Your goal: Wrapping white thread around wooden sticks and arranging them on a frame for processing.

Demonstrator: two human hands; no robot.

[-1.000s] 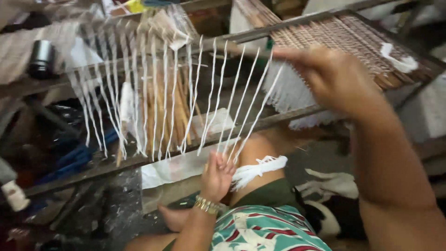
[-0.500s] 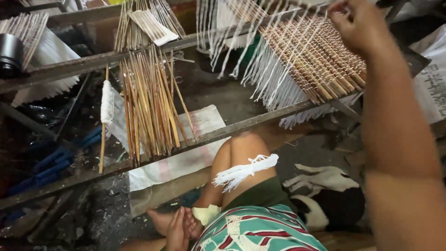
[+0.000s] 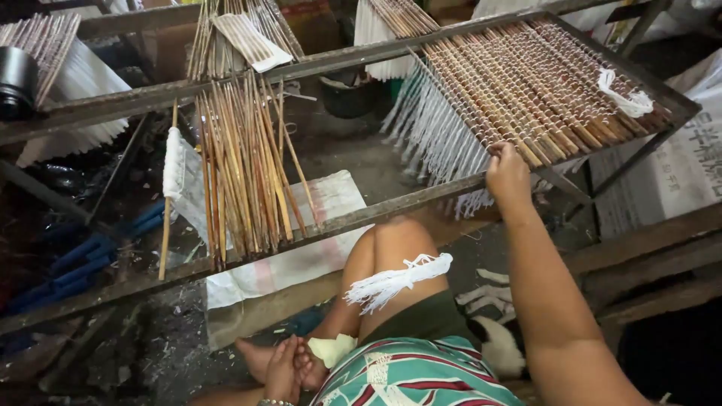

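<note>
Loose bundle of thin brown bamboo sticks [image 3: 244, 169] lies across rusty metal rail frame [image 3: 113, 101], w/ one white-wrapped stick [image 3: 171, 169] beside it. Left hand [image 3: 282, 370] low, resting on bare foot [image 3: 252, 353], fingers loosely curled, holding nothing. White cotton thread bundle [image 3: 398, 278] on thigh. Right hand [image 3: 508, 174] closed on near edge of woven stick mat w/ white fringe [image 3: 526, 83], on frame at right.

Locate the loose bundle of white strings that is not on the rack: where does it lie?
In the head view, the white string bundle lies across the person's bare thigh, low and centre, below the rack's front rail and left of the right forearm.
</note>
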